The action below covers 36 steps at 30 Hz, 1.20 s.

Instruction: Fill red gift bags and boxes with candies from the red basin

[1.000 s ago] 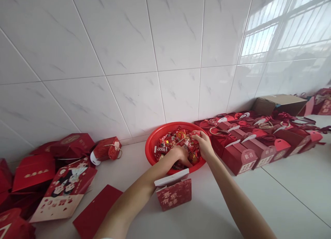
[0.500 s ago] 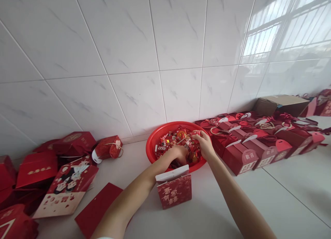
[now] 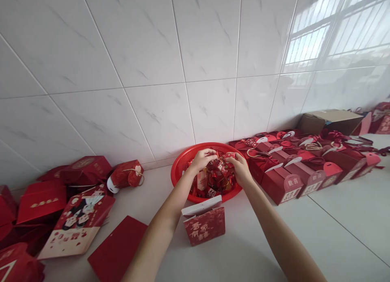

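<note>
A red plastic basket (image 3: pixel 176 174) against the wall holds many wrapped candies (image 3: pixel 217 176). My left hand (image 3: pixel 201 160) is over the back left of the basket, its fingers bent and pinched toward the thumb; whatever lies between them is too small to make out. On the right side of the basket, my right hand (image 3: pixel 241 169) grips a red candy packet (image 3: pixel 230 155) between thumb and fingers. In front of the basket stands a red gift box (image 3: pixel 204 227) with gold lettering, its top open and white inside.
Rows of closed red gift boxes (image 3: pixel 288 184) stand to the right, with a brown cardboard box (image 3: pixel 335 118) behind them. Red boxes (image 3: pixel 42 200) and a printed bag (image 3: pixel 77 225) lie at the left. Nearer is a flat red piece (image 3: pixel 117 249). White tiled wall (image 3: pixel 158 115) rises behind.
My left hand has risen from the front of the candies to the back left of the basket. My right hand stays nearly in place with the candy packet.
</note>
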{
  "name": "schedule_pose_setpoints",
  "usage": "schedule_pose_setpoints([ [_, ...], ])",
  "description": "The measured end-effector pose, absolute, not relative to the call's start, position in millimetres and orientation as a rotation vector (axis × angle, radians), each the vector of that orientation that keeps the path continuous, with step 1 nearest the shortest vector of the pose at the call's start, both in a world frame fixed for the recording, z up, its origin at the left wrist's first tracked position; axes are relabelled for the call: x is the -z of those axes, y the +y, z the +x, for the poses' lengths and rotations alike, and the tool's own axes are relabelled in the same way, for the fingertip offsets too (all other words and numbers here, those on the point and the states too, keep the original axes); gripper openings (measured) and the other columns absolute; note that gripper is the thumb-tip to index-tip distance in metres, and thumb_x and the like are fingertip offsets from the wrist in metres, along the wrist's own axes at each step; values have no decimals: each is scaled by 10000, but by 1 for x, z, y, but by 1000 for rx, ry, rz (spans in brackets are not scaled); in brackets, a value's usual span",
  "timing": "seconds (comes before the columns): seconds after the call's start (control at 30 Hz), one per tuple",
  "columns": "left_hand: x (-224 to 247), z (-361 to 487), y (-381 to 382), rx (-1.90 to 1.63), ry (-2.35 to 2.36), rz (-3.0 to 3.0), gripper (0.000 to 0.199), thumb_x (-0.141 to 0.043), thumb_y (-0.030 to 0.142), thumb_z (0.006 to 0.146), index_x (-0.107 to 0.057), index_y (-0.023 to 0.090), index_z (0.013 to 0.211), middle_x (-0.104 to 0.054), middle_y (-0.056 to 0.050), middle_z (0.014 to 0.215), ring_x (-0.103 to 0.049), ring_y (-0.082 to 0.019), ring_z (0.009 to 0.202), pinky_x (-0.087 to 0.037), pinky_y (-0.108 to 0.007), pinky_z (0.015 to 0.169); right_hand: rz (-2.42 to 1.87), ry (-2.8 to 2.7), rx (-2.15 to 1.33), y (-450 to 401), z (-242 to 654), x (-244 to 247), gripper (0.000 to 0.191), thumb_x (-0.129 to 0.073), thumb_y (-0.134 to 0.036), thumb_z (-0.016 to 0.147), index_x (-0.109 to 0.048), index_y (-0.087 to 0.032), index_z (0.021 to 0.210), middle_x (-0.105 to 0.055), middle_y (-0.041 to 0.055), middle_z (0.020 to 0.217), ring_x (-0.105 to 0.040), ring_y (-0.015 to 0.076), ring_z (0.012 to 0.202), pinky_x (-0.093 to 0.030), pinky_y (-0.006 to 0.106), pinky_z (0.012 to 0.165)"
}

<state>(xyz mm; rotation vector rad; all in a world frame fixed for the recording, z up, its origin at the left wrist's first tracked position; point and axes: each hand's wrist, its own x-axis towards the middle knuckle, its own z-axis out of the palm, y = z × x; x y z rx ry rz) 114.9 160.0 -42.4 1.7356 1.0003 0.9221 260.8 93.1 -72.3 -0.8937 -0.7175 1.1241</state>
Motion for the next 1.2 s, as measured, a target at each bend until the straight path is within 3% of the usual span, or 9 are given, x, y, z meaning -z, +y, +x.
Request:
schedule_pose_setpoints([
  [0.23, 39, 113, 158, -890, 1009, 1650, 270, -706, 155, 719, -746, 200, 983, -732, -60, 1177, -680, -220, 1041, -532, -327, 914, -902, -723, -1110, 91, 260, 70, 307, -735, -281, 585, -601, -215, 853, -728, 22, 782, -649, 183, 626, -518, 281, 529],
  [0.53, 38, 113, 155, -892, 1074, 1628, 213, -727, 152, 687, -732, 176, 899, -749, -79, 1109, -688, -219, 975, -528, -338, 890, -915, -695, -1084, 91, 260, 69, 317, -731, -277, 558, -607, -209, 842, -698, 0, 742, -639, 169, 595, -513, 269, 505],
  [0.77, 34, 110, 148, -911, 997, 1686, 287, -761, 189, 685, -740, 186, 971, -746, -71, 1128, -691, -213, 955, -540, -327, 851, -931, -719, -1125, 91, 260, 70, 323, -747, -292, 555, -625, -210, 843, -696, -2, 735, -655, 185, 610, -531, 292, 546],
  [1.07, 35, 108, 151, -816, 986, 1686, 319, -806, 249, 636, -765, 178, 945, -764, -79, 1061, -698, -236, 941, -535, -353, 862, -964, -819, -1047, 90, 261, 72, 405, -806, -273, 501, -613, -198, 849, -645, -30, 587, -576, 158, 519, -497, 291, 551],
  [1.2, 43, 109, 157, -800, 962, 1728, 249, -759, 234, 693, -769, 175, 934, -772, -74, 1022, -701, -229, 935, -538, -354, 889, -972, -810, -1042, 90, 260, 71, 386, -784, -275, 500, -610, -202, 837, -634, -34, 557, -558, 156, 501, -483, 290, 532],
])
